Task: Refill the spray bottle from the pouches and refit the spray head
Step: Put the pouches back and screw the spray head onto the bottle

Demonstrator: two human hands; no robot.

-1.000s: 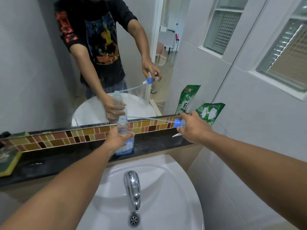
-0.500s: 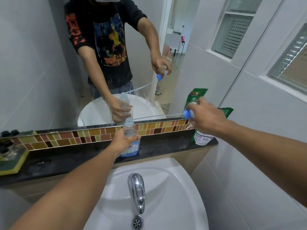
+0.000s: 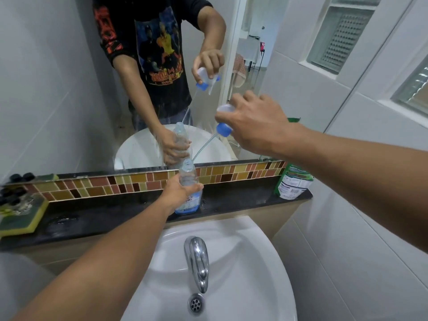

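A clear spray bottle (image 3: pixel 188 179) with a little blue liquid at its bottom stands on the dark ledge (image 3: pixel 115 218), its neck uncapped. My left hand (image 3: pixel 179 191) grips the bottle's middle. My right hand (image 3: pixel 252 122) holds the spray head (image 3: pixel 223 129), white with a blue collar, up and to the right of the bottle. Its thin dip tube (image 3: pixel 203 148) slants down-left, the tip at or just inside the bottle's mouth. A green refill pouch (image 3: pixel 293 181) stands at the ledge's right end, partly hidden by my right forearm.
A white sink (image 3: pixel 243 262) with a chrome tap (image 3: pixel 198 260) lies below the ledge. A yellow-green sponge (image 3: pixel 22 216) sits on the ledge's left end beside dark caps. A mirror (image 3: pixel 58 89) rises behind the ledge and a tiled wall (image 3: pixel 347 228) closes the right side.
My right hand has lifted the spray head higher, swinging the dip tube from nearly level to a steep slant toward the bottle's mouth. My left hand has kept its grip on the bottle.
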